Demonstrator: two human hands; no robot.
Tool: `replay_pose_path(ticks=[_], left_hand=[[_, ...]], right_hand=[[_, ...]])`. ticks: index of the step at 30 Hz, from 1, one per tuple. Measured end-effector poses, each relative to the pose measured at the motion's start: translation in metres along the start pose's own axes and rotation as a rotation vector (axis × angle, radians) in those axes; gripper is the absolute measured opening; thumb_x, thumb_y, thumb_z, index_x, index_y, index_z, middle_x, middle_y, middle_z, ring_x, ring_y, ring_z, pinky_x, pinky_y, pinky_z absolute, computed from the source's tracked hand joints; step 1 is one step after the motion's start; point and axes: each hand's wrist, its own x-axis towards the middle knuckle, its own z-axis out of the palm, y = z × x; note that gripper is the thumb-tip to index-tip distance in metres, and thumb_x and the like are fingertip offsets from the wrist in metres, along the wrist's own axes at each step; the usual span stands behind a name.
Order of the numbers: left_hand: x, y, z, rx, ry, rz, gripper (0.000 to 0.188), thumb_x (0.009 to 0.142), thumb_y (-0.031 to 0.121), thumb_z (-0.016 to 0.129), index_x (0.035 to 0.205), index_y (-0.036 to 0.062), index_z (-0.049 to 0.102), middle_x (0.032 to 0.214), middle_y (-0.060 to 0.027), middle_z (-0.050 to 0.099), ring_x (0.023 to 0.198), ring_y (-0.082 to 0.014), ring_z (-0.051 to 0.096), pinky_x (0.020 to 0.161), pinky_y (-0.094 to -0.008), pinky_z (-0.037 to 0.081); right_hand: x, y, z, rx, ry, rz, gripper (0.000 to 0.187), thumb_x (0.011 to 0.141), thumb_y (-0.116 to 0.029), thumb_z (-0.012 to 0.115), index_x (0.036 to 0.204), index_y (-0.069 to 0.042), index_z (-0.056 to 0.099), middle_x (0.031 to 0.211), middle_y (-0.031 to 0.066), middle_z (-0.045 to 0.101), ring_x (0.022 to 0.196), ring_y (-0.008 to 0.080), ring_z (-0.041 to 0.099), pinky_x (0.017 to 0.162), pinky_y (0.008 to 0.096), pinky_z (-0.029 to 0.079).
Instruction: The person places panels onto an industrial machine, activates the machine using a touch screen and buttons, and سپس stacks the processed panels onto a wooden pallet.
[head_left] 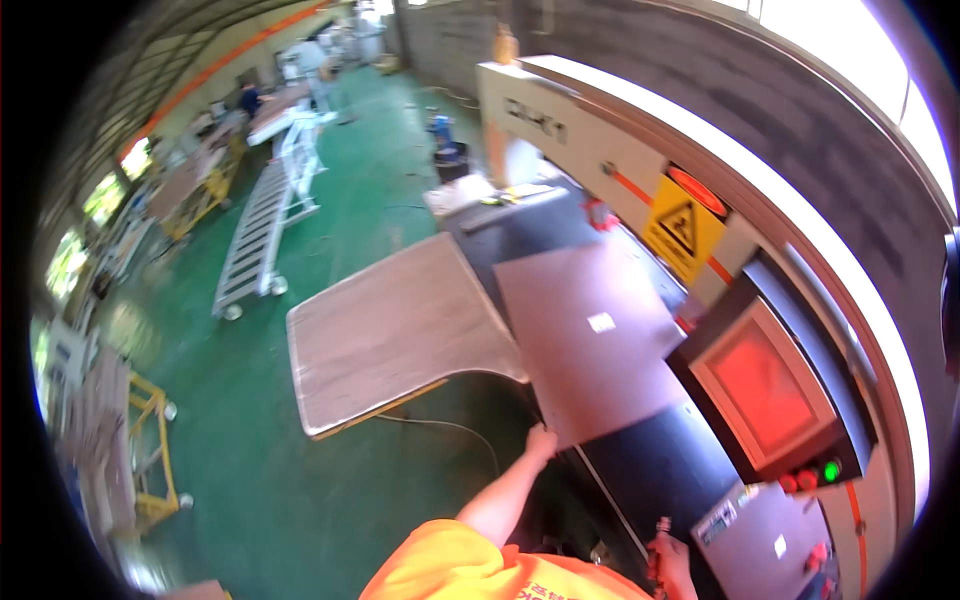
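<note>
My left hand (pixel 541 442) is closed at the near left corner of a flat brown panel (pixel 570 340) with a small white label. That panel lies on the black bed (pixel 655 470) of a large machine. Low in the head view, my right hand (pixel 675 562) is wrapped round a slim dark tool with red parts (pixel 658 555); its exact kind is too small to tell. A second brown panel (pixel 755 545), also labelled, lies to the right of that hand.
A pale board with rounded corners (pixel 400 330) juts out left of the bed. The machine carries a red-lit screen (pixel 765 385) and a yellow warning sign (pixel 686 228). A white wheeled step ladder (pixel 262 235) and a yellow-framed cart (pixel 145 450) stand farther left on the green floor.
</note>
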Motion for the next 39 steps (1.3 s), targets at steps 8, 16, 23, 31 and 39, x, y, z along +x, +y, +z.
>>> replay_pose_path(ticks=[8, 16, 23, 31, 39], left_hand=[[-0.128, -0.121, -0.161, -0.144, -0.215, -0.421, 0.043, 0.092, 0.035, 0.053, 0.114, -0.0006, 0.064, 0.105, -0.0148, 0.070, 0.097, -0.0283, 0.065, 0.085, -0.0411, 0.049], [-0.213, -0.125, -0.237, 0.169, 0.409, -0.352, 0.076, 0.084, 0.068, 0.051, 0.090, -0.0048, 0.070, 0.098, -0.0249, 0.068, 0.098, -0.0346, 0.066, 0.087, -0.0439, 0.049], [-0.314, -0.075, -0.351, 0.240, 0.653, -0.285, 0.058, 0.088, 0.058, 0.052, 0.085, 0.0037, 0.071, 0.085, -0.0181, 0.070, 0.085, -0.0353, 0.068, 0.074, -0.0425, 0.051], [-0.503, -0.144, -0.540, -0.381, 1.306, 0.272, 0.039, 0.095, 0.028, 0.060, 0.069, 0.0006, 0.051, 0.072, 0.0034, 0.048, 0.069, -0.0081, 0.039, 0.059, -0.0296, 0.035], [-0.630, -0.187, -0.682, -0.691, 1.639, 0.459, 0.045, 0.096, 0.036, 0.059, 0.067, 0.0063, 0.041, 0.068, 0.0050, 0.042, 0.065, -0.0071, 0.039, 0.057, -0.0256, 0.036]], right_hand=[[0.142, 0.020, -0.037, -0.249, 0.063, -0.311, 0.015, 0.087, -0.018, 0.063, 0.087, -0.003, 0.060, 0.056, 0.0029, 0.052, 0.039, 0.0108, 0.046, 0.034, 0.0262, 0.041], [0.218, 0.028, 0.018, -0.298, -0.116, -0.305, 0.017, 0.087, -0.016, 0.064, 0.096, -0.001, 0.063, 0.066, 0.0039, 0.059, 0.048, 0.0140, 0.052, 0.042, 0.0287, 0.042], [0.123, 0.008, 0.175, -0.045, -0.282, -0.235, 0.040, 0.082, -0.007, 0.065, 0.120, 0.002, 0.057, 0.098, 0.0074, 0.065, 0.083, 0.0179, 0.062, 0.072, 0.0321, 0.050], [-0.098, -0.082, 0.456, -0.071, -0.782, -0.678, 0.024, 0.085, -0.011, 0.064, 0.107, -0.001, 0.063, 0.082, -0.0014, 0.062, 0.070, 0.0085, 0.056, 0.065, 0.0246, 0.046], [-0.281, -0.083, 0.681, -0.116, -1.121, -0.860, 0.039, 0.083, -0.023, 0.074, 0.109, 0.003, 0.062, 0.075, -0.0015, 0.060, 0.059, 0.0060, 0.051, 0.052, 0.0211, 0.037]])
